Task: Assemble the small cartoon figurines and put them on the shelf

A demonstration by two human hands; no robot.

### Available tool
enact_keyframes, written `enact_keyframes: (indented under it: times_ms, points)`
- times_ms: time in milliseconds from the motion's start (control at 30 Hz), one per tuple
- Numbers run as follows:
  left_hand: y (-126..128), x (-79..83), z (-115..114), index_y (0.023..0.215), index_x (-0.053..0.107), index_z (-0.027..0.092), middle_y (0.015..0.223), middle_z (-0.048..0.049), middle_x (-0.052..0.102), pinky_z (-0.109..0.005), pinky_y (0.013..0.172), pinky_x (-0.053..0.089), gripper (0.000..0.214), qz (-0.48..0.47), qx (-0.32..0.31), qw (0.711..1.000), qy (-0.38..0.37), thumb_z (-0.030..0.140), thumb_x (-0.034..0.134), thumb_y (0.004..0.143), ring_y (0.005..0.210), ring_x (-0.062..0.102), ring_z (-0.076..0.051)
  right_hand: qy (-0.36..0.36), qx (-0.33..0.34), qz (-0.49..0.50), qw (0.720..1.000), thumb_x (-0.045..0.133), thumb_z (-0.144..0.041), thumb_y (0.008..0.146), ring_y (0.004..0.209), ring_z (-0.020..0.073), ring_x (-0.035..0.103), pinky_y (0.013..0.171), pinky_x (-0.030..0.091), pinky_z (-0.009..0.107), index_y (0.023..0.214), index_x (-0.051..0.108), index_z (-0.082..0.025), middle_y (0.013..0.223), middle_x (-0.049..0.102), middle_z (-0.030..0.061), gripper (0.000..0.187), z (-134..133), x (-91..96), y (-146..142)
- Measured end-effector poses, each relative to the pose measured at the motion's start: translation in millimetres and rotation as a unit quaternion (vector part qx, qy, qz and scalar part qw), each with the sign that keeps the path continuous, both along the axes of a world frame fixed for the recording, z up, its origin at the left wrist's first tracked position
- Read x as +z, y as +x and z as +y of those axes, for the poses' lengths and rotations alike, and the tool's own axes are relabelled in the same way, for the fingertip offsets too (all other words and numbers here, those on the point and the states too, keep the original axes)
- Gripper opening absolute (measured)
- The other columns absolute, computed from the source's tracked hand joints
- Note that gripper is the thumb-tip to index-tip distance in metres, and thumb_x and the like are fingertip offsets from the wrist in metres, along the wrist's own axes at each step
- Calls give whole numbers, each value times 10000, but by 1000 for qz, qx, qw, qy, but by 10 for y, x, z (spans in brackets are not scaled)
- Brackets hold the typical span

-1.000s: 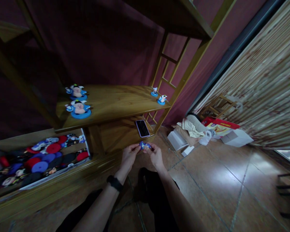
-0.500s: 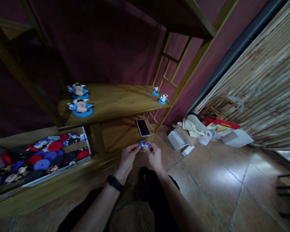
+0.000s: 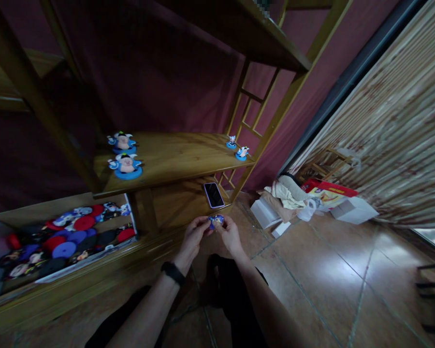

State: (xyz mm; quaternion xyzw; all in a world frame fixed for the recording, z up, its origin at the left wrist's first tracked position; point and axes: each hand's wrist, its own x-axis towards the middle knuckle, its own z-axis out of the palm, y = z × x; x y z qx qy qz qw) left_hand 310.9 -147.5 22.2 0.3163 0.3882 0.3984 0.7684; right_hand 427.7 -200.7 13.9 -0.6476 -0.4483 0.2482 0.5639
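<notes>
Between my fingertips is a small blue-and-white figurine (image 3: 216, 222), held in front of the shelf unit's lower ledge. My left hand (image 3: 195, 236) pinches it from the left, and a dark band circles that wrist. From the other side my right hand (image 3: 229, 235) grips it with thumb and fingers. Its finer details are too small to make out. Just beyond my hands lies a phone (image 3: 213, 195) with a dark screen and a pale rim. On the shelf above, two pig figurines (image 3: 126, 166) on blue bases stand at the left, and two smaller figurines (image 3: 242, 153) stand at the right.
An open box (image 3: 39, 211) full of figurines with red, blue and black bases sits at the lower left. White boxes (image 3: 265, 212), cloth and a red carton (image 3: 329, 191) lie on the tiled floor at right, near a pleated curtain (image 3: 395, 125). Wooden posts frame the shelf.
The view has shifted slightly, so the shelf sits a little lower. The figurine has turned a little between my fingers; both hands keep hold of it.
</notes>
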Motion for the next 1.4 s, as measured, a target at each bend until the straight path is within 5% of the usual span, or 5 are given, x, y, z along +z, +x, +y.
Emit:
enact_keyframes:
  times_ms: [133,500,1000,1400]
  points:
    - [-10,51,0,971,666,140,846,-68,712,-214,593,512,303,14,-8,1000,19,150,704,671,650,649,-122,13,11,33,999,658,-275,728,817,164,610,792,477,292,1031,632,-213,944,670,30,311,8,-6,-24]
    - [-27,16,66,806,673,96,784,-100,719,-312,697,567,191,-35,-5,998,-48,122,742,630,695,685,-181,-18,16,200,980,718,-369,630,709,151,603,735,463,283,809,690,-175,770,702,17,266,75,60,-36]
    - [-17,3,82,784,655,90,749,-94,704,-261,610,575,155,9,12,997,-76,12,713,663,630,681,-160,-24,7,274,961,773,-405,584,668,154,620,720,499,303,758,719,-154,729,706,38,310,60,26,-27]
    - [-53,7,115,734,627,115,729,-68,697,-293,677,585,123,-48,-14,991,-127,16,691,698,639,683,-160,-44,-5,359,932,801,-360,562,706,160,659,742,534,310,779,702,-145,785,714,56,321,35,38,-20]
